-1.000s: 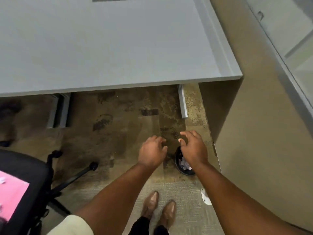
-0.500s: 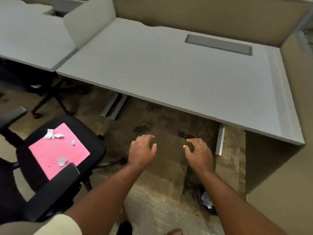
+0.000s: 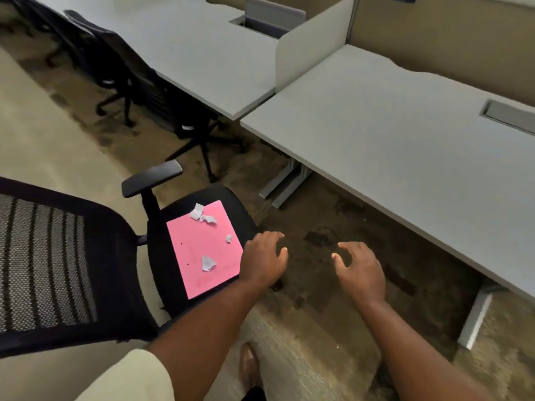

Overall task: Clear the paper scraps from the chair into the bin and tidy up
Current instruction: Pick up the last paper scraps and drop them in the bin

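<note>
Pink folder (image 3: 202, 250) on chair (image 3: 162, 261), catching white scraps (image 3: 208, 263); left hand (image 3: 263, 261) beside folder, right hand (image 3: 360, 273) farther, grips apart, empty, ready for picking.

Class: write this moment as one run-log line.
hands: left open, right open, both empty | paper scraps: on pink folder | chair: uncleared

You are standing in an open-plan office. Grey counters (image 3: 390, 146) run in a row, split by a low divider panel (image 3: 311, 41), with black swivel chairs (image 3: 115, 70) tucked in, a cable hatch (image 3: 505, 115), and worn carpet (image 3: 318, 328).
</note>
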